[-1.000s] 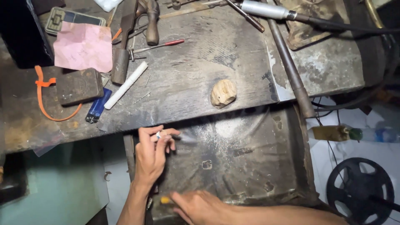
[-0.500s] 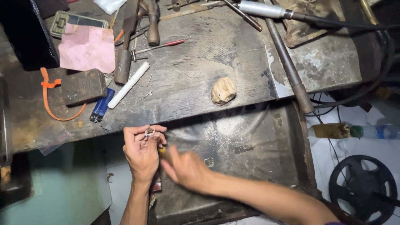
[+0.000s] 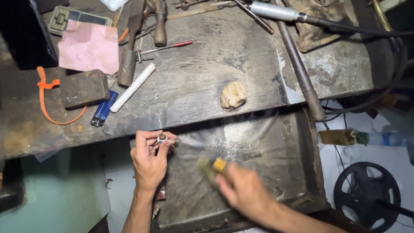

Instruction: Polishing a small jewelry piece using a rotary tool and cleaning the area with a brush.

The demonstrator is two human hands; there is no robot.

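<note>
My left hand (image 3: 150, 156) pinches a small silver ring (image 3: 162, 138) between thumb and fingertips, just below the front edge of the worn wooden workbench (image 3: 194, 77). My right hand (image 3: 243, 190) is blurred with motion, lower right of the ring, and grips a small tool with a yellow part (image 3: 219, 165); what kind of tool it is I cannot tell. Both hands hover over a dark metal tray (image 3: 276, 172) dusted with pale filings.
On the bench lie a pale lump of wood (image 3: 233, 95), a white stick (image 3: 132, 87), a blue lighter (image 3: 103, 108), a dark tin (image 3: 84, 88), an orange cord (image 3: 45, 92), pink paper (image 3: 89, 46), hammers (image 3: 160, 21) and a metal rod (image 3: 299, 69). A black wheel (image 3: 366, 196) sits on the floor at right.
My right hand came up to meet the left hand at the ring, then pulled away down and to the right with the yellow tool. The left hand has stayed put.
</note>
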